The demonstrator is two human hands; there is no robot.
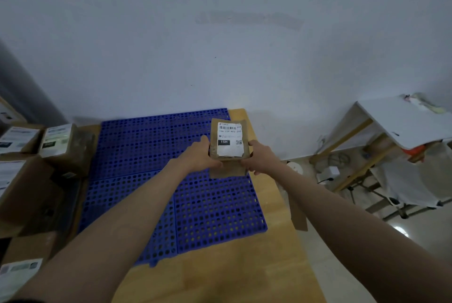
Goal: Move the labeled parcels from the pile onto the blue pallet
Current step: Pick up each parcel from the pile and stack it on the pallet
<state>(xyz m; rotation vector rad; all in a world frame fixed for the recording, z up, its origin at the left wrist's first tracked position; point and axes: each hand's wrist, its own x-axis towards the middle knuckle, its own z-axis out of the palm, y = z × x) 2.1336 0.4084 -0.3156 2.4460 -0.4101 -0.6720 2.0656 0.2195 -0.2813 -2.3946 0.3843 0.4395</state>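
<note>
Two hands on one brown parcel (230,140): left hand (199,156) grips its left edge, right hand (260,157) its right. Blue pallet (146,146) directly beneath them; parcel pile (36,156) well left of left hand.

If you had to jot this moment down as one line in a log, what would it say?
step: placing parcel | left hand: holds parcel | right hand: holds parcel | parcel: over far right of blue pallet | pile: left
</note>
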